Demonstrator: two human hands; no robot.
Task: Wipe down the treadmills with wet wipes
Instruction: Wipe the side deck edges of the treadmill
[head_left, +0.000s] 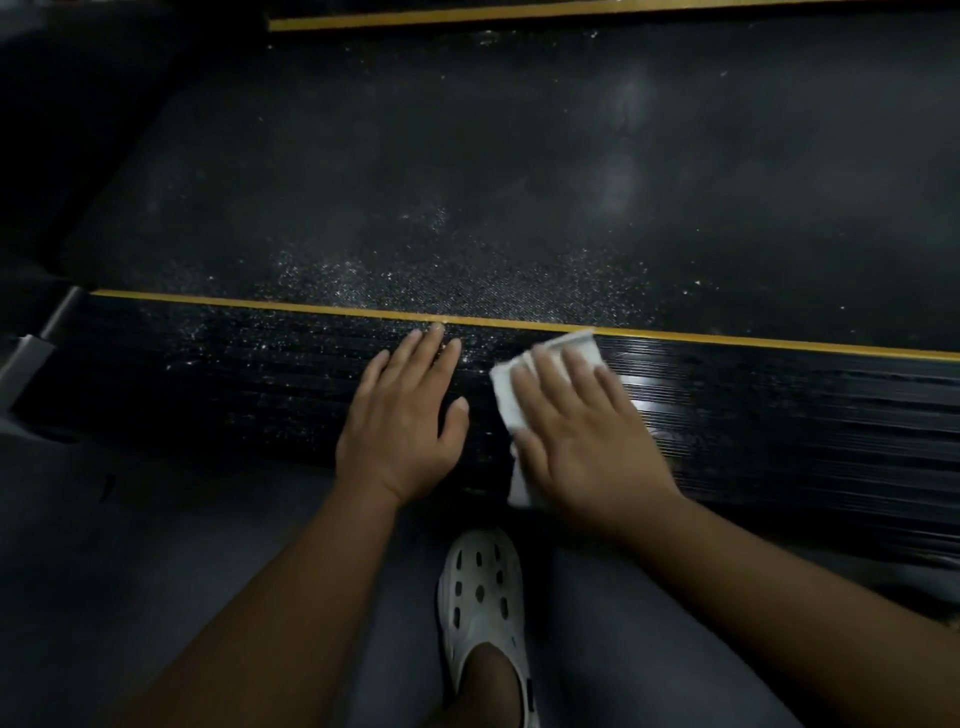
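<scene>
Head view shows the right hand (582, 441) pressing the wet wipe (524, 415) flat on the treadmill's ribbed side rail (779, 415), dusty stretch lying leftward beneath the flat, empty left hand (405, 415).

Dim overall, corners falling to near black, worst upper left. Glare patch on the ribbed side rail (644, 405) beside the right hand (587, 441); dust specks glint on the belt (467, 208). Wipe (511, 395) slightly blown out. Soft focus throughout, wide-angle bending at the edges.
</scene>
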